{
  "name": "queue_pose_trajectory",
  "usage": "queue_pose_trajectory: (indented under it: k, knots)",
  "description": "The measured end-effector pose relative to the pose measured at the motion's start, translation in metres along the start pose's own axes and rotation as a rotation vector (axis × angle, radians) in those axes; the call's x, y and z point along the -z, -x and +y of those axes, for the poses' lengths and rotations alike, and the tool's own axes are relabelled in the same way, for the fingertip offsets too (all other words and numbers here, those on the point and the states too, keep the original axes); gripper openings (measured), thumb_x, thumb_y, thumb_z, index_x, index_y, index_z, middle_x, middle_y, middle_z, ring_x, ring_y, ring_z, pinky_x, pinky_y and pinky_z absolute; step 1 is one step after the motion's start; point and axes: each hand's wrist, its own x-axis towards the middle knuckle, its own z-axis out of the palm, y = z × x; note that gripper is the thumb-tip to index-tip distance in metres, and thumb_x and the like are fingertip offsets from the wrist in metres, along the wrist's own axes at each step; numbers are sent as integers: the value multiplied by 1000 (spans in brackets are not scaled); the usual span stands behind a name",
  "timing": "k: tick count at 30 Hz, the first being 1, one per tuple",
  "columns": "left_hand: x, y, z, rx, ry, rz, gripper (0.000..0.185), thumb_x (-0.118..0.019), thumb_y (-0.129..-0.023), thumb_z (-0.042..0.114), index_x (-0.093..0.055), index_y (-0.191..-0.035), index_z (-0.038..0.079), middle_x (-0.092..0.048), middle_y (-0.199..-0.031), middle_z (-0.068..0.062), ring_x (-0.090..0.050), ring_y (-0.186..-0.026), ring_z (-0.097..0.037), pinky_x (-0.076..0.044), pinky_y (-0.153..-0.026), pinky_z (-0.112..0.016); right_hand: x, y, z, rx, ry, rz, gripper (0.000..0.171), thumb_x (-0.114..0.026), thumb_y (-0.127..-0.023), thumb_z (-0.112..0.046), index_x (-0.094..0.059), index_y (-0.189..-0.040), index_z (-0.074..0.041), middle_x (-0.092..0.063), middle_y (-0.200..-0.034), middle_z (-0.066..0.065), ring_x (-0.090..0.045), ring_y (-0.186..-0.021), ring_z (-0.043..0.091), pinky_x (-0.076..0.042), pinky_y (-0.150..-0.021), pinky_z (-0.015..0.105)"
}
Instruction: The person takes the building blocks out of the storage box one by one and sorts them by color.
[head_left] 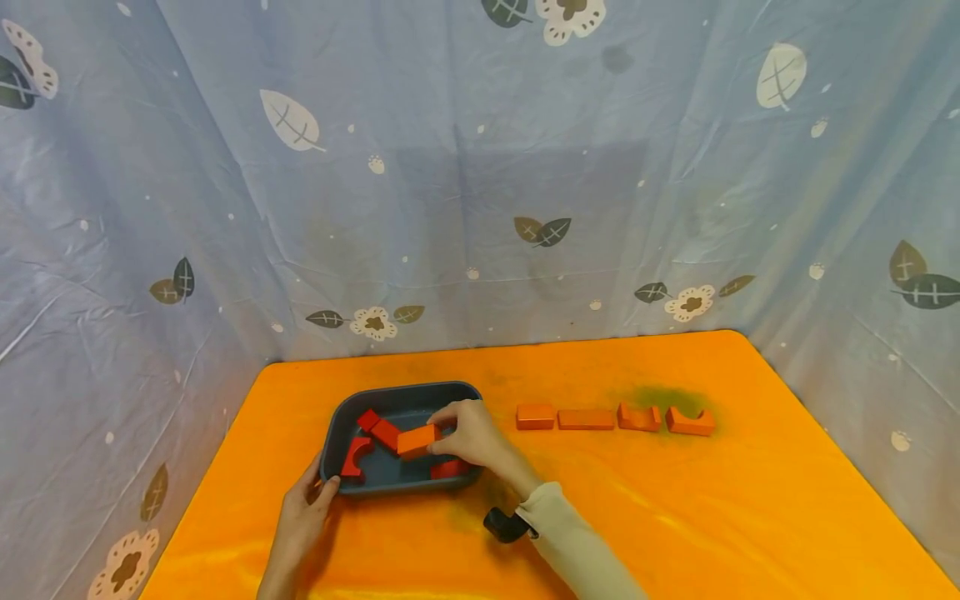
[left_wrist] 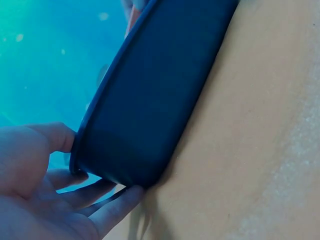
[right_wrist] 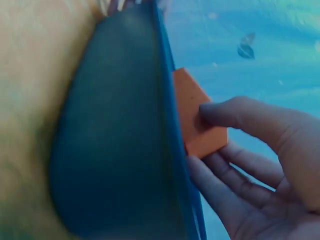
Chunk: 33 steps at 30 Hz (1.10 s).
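Note:
A dark grey-blue tray (head_left: 405, 396) stands on the table with several red blocks inside, among them an arched one (head_left: 354, 457) at its left end. My left hand (head_left: 302, 512) grips the tray's near left corner; in the left wrist view the thumb lies on the rim and the fingers reach under the outer wall. Over the tray, my right hand (head_left: 471, 435) pinches an orange block (head_left: 415, 442) between thumb and fingers. The right wrist view shows this block (right_wrist: 192, 112) held at rim height, partly hidden behind the tray wall.
To the tray's right, a row of orange blocks lies on the yellow-covered table (head_left: 600, 500): a short block (head_left: 535, 417), a long flat one (head_left: 585, 419), a notched one (head_left: 638, 417) and an arched one (head_left: 690, 423). A patterned curtain (head_left: 465, 192) encloses the back and sides.

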Motion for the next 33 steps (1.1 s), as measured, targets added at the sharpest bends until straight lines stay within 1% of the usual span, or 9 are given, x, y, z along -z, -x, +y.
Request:
queue_pose_trajectory:
  k: [3,7,10,13,17,20,25,28,33]
  knots:
    - [1,0,0,-17,-5,7,63,-47,-104,18,-16,-155,0,-25,-156,-27,-39,-135,-44,-50,-88,-19,17,5,7,-10,-103,-17,32,-84,-76,-10,-75,-105,-1,-70,-98,8,-66,-88,28,-54,-73,22]
    - [1,-1,-1,-34,-20,28,61,-48,-105,19,-19,-155,0,-29,-154,-27,-43,-132,-43,-48,-82,-14,42,16,16,-53,-221,-47,35,-81,-80,-10,-72,-112,1,-69,-107,11,-66,-95,31,-57,-76,26]
    - [3,-2,-1,-39,-34,33,61,-47,-105,20,-20,-155,1,-30,-154,-26,-45,-130,-41,-47,-83,-13,61,23,28,-50,-243,-41,35,-81,-81,-12,-72,-113,-2,-70,-109,11,-66,-98,31,-57,-79,30]
    - [5,-3,-2,-41,-45,29,61,-47,-105,20,-19,-155,0,-30,-153,-28,-43,-131,-43,-50,-91,-21,80,34,43,-73,-261,-25,35,-81,-80,-12,-73,-113,-5,-71,-109,11,-66,-97,30,-57,-79,34]
    - [7,-2,-2,-21,-33,17,62,-47,-105,20,-17,-155,0,-27,-155,-26,-40,-134,-44,-50,-97,-33,103,51,64,-120,-275,-6,38,-81,-80,-12,-71,-116,-2,-69,-112,14,-68,-97,30,-58,-78,32]
    - [8,-2,-2,-14,-16,12,62,-47,-105,20,-17,-156,1,-25,-156,-25,-38,-136,-44,-50,-97,-31,120,64,78,-145,-251,7,41,-81,-81,-15,-70,-117,-1,-68,-115,16,-67,-100,32,-57,-78,29]
    - [7,-2,-3,-25,-3,26,62,-48,-104,19,-18,-155,-1,-27,-155,-27,-42,-133,-43,-49,-89,-20,147,86,94,-178,-168,30,43,-81,-81,-24,-71,-119,-5,-67,-118,16,-65,-107,32,-56,-82,32]
    - [5,-1,-3,-13,-20,29,61,-48,-104,18,-19,-155,-1,-28,-154,-27,-43,-132,-43,-51,-92,-24,162,102,106,-216,-158,51,44,-79,-83,-25,-69,-121,-5,-66,-122,16,-66,-106,29,-56,-82,31]
    - [3,-1,-2,-5,-13,2,63,-48,-104,19,-16,-155,0,-25,-155,-28,-40,-134,-45,-50,-97,-36,192,138,130,-238,-110,154,47,-78,-85,-22,-66,-124,1,-66,-120,21,-68,-94,17,-56,-76,26]
